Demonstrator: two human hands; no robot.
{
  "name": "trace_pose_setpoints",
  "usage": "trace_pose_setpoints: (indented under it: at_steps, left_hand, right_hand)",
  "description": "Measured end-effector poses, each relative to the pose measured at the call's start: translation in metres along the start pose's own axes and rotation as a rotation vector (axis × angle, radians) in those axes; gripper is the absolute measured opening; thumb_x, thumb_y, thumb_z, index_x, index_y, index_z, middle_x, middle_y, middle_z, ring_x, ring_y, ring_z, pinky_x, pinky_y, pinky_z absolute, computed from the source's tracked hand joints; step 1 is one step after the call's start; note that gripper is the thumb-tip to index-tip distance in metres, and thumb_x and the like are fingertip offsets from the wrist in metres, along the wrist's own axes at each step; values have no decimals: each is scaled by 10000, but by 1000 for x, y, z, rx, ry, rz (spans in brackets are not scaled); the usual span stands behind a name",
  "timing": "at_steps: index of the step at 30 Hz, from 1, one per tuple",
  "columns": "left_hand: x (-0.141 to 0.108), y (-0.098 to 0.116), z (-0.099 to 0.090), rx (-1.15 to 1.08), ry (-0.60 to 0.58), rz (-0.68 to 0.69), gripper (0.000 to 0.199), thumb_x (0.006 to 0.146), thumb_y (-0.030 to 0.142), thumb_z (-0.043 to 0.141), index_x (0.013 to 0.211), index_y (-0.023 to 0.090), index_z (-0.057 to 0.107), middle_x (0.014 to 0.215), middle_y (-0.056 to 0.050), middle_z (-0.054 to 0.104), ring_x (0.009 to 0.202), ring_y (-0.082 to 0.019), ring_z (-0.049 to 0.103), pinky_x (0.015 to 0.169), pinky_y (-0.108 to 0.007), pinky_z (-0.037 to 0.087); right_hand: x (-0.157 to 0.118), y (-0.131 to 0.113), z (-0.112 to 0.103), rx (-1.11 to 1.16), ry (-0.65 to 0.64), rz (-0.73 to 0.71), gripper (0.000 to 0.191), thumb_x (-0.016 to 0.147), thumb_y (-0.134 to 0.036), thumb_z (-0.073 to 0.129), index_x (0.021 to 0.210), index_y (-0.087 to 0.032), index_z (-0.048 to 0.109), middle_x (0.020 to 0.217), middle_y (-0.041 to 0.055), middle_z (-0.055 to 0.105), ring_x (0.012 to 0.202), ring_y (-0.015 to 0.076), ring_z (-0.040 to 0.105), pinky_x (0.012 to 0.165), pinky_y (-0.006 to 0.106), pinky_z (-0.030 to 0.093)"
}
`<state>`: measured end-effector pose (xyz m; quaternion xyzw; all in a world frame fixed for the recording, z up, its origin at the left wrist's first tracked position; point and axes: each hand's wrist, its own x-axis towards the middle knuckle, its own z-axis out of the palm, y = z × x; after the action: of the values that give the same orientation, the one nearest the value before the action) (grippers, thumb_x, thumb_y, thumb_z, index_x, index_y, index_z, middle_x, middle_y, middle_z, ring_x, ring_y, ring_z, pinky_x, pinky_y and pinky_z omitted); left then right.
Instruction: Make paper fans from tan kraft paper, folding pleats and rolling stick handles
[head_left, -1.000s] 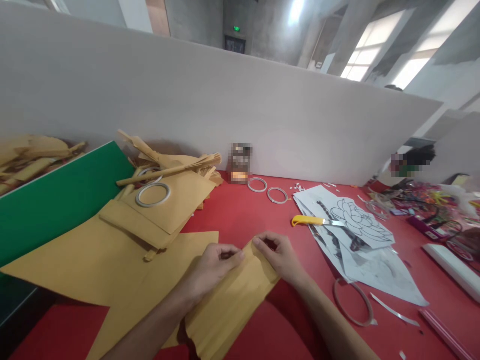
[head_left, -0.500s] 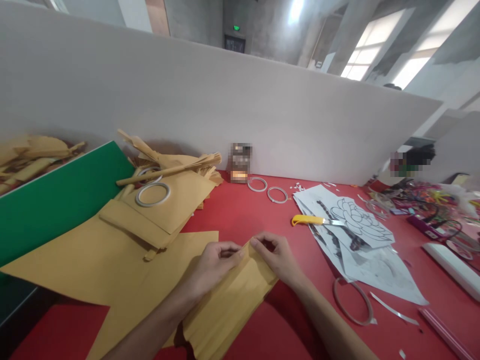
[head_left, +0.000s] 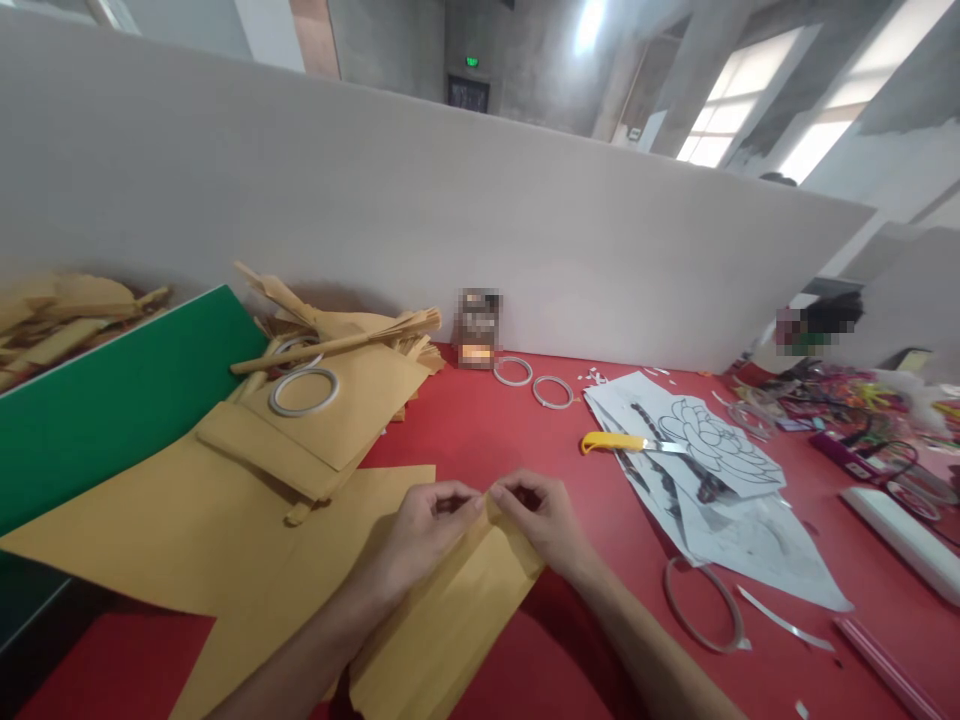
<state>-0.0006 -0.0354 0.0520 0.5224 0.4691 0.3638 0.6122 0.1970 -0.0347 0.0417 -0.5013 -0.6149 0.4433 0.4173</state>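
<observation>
A folded piece of brown paper (head_left: 457,620) slants up from the bottom of the head view, its far end held between both hands. My left hand (head_left: 435,525) pinches the upper left corner between thumb and fingers. Close beside it, my right hand (head_left: 536,515) grips the same end, thumb on top and fingers curled behind. The fingertips of the two hands nearly meet at the paper's top edge. Under my left forearm lies a large brown sheet (head_left: 165,520) on the red table (head_left: 487,440).
Brown paper pieces (head_left: 360,390) carry a tape ring (head_left: 304,392) at left, beside a green box (head_left: 135,400). A yellow-handled knife (head_left: 615,442) rests on printed sheets (head_left: 720,450) at right. More rings (head_left: 553,392) lie near the grey partition (head_left: 525,220).
My right hand has shifted slightly left, bringing its fingertips closer to my left hand's. The folded paper has moved a little left with it.
</observation>
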Motion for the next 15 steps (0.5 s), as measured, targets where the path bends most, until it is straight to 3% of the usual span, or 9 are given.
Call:
trace_pose_setpoints:
  at_steps: [8,15]
  left_hand:
    - [-1,1,1,70,11,52,355,828,527,715,779,177,751,701,-1,630,681,-163,565,654,-272,427]
    - [1,-1,0,63,-10,24,380,805,557,740,822,178,757,763,-34,695,725,-189,615,689,-294,457]
  right_hand:
    - [-1,2,5,-8,47,-27,325,931,-508,715,840,-195,726,742,7,668,651,144,552,616,256,433]
    - [-2,-1,5,3,-4,-3,328,946,-513,700,875,-194,737,740,2,657,638,138,540,604,253,419]
